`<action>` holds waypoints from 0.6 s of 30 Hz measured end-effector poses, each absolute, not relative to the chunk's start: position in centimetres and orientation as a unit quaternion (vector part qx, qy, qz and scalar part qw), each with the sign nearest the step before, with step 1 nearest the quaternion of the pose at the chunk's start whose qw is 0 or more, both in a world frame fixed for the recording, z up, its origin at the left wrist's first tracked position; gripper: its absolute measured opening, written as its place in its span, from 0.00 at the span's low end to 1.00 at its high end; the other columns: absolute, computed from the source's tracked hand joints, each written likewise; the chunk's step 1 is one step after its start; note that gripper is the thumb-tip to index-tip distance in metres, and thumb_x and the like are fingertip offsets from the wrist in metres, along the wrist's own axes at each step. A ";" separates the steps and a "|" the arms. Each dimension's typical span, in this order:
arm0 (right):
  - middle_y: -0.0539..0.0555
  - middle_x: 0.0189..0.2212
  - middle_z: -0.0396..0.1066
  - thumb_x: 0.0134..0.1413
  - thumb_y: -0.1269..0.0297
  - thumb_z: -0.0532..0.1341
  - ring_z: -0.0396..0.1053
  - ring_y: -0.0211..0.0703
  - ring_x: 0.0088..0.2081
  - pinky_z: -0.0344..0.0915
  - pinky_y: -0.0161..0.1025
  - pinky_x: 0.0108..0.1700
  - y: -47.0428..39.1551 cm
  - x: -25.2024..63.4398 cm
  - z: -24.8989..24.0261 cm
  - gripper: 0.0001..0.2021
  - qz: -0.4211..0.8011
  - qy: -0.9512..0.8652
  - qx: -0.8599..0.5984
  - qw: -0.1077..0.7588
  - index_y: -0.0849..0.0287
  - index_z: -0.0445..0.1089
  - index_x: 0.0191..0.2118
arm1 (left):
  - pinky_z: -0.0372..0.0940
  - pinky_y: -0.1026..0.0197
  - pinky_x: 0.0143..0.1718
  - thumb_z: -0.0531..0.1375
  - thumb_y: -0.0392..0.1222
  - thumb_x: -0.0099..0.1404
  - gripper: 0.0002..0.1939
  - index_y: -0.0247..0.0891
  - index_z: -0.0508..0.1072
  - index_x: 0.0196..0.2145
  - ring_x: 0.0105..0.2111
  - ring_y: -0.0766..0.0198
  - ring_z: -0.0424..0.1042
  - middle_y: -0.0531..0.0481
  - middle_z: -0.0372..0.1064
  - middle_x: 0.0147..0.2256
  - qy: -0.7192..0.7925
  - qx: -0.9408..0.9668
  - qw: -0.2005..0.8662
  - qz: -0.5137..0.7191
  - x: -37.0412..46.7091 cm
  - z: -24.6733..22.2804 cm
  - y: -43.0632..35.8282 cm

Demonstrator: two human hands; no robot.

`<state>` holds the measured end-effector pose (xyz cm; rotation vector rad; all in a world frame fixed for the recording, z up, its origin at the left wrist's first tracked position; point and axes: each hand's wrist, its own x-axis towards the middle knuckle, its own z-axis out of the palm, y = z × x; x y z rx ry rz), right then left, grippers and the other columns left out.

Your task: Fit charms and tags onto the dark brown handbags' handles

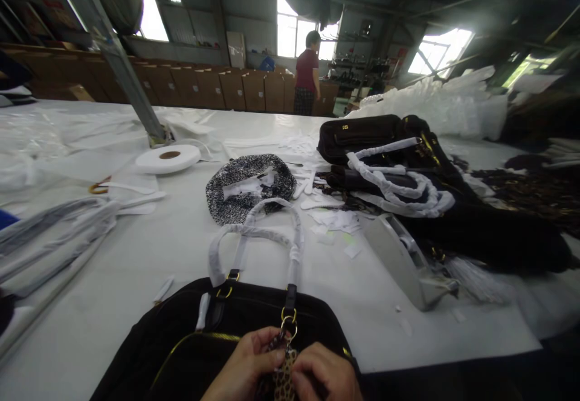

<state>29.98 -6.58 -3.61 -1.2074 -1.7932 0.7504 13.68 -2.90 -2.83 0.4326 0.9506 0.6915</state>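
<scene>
A black handbag (267, 301) with gold zips lies at the front of the table, its handles (296, 238) wrapped in white paper and standing up. From a gold ring (290, 327) at the base of the right handle hangs a leopard-print tag (284, 380). My left hand (247, 365) is closed, thumb and fingers pinching the tag's upper left side beside a dark patterned cord or strap. Closed at the tag's right edge is my right hand (328, 374), its fingertips curled against it. The lower end of the tag runs out of view.
Beyond the bag lies a speckled black-and-white cloth piece (217, 192). A white tape roll (147, 160) sits left of it. At right are a grey tape dispenser (396, 265) and stacked black bags (362, 135). Wrapped handles (58, 238) lie left. A person (307, 72) stands beyond the table near cartons (208, 90).
</scene>
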 end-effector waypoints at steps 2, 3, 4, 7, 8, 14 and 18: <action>0.50 0.24 0.70 0.52 0.69 0.57 0.68 0.36 0.26 0.62 0.29 0.28 -6.5 30.7 -2.9 0.06 0.301 -0.724 -0.488 0.383 0.56 0.70 0.28 | 0.59 0.64 0.30 0.70 0.38 0.42 0.15 0.31 0.75 0.29 0.26 0.65 0.66 0.49 0.70 0.25 0.435 0.214 0.811 0.326 13.7 -2.8 -2.9; 0.50 0.24 0.70 0.52 0.69 0.56 0.68 0.36 0.26 0.62 0.29 0.28 -6.4 31.1 -2.6 0.06 0.294 -0.729 -0.497 0.368 0.56 0.70 0.28 | 0.59 0.65 0.30 0.70 0.38 0.43 0.14 0.31 0.75 0.29 0.26 0.66 0.66 0.49 0.70 0.25 0.431 0.219 0.812 0.328 13.7 -2.8 -2.9; 0.50 0.24 0.69 0.53 0.69 0.56 0.68 0.36 0.26 0.62 0.29 0.28 -6.4 31.5 -2.3 0.06 0.285 -0.731 -0.509 0.354 0.57 0.69 0.28 | 0.59 0.65 0.30 0.70 0.38 0.43 0.13 0.31 0.75 0.28 0.26 0.67 0.66 0.49 0.70 0.25 0.427 0.221 0.813 0.329 13.7 -2.8 -2.8; 0.50 0.25 0.68 0.55 0.69 0.55 0.67 0.36 0.25 0.62 0.29 0.28 -6.3 32.3 -1.7 0.07 0.266 -0.715 -0.560 0.324 0.56 0.69 0.28 | 0.60 0.65 0.31 0.70 0.38 0.44 0.14 0.31 0.75 0.29 0.26 0.66 0.67 0.49 0.70 0.25 0.422 0.206 0.823 0.320 13.6 -2.4 -2.8; 0.50 0.25 0.67 0.55 0.68 0.55 0.67 0.36 0.25 0.61 0.29 0.27 -6.3 32.3 -1.7 0.07 0.265 -0.709 -0.573 0.315 0.56 0.69 0.29 | 0.61 0.64 0.31 0.70 0.38 0.43 0.14 0.31 0.75 0.29 0.26 0.65 0.67 0.48 0.70 0.26 0.423 0.197 0.826 0.316 13.6 -2.1 -2.9; 0.49 0.25 0.67 0.54 0.69 0.56 0.67 0.35 0.26 0.59 0.30 0.27 -6.4 31.9 -2.5 0.06 0.259 -0.705 -0.601 0.273 0.56 0.69 0.28 | 0.62 0.65 0.32 0.70 0.38 0.43 0.16 0.31 0.76 0.31 0.27 0.65 0.68 0.48 0.71 0.27 0.437 0.162 0.830 0.306 13.5 -0.9 -2.9; 0.50 0.25 0.66 0.54 0.69 0.55 0.67 0.36 0.26 0.57 0.30 0.26 -6.4 31.7 -2.6 0.07 0.267 -0.706 -0.601 0.264 0.56 0.69 0.28 | 0.61 0.65 0.31 0.71 0.39 0.42 0.18 0.29 0.76 0.32 0.27 0.65 0.68 0.47 0.71 0.27 0.414 0.153 0.848 0.292 13.4 -1.0 -2.7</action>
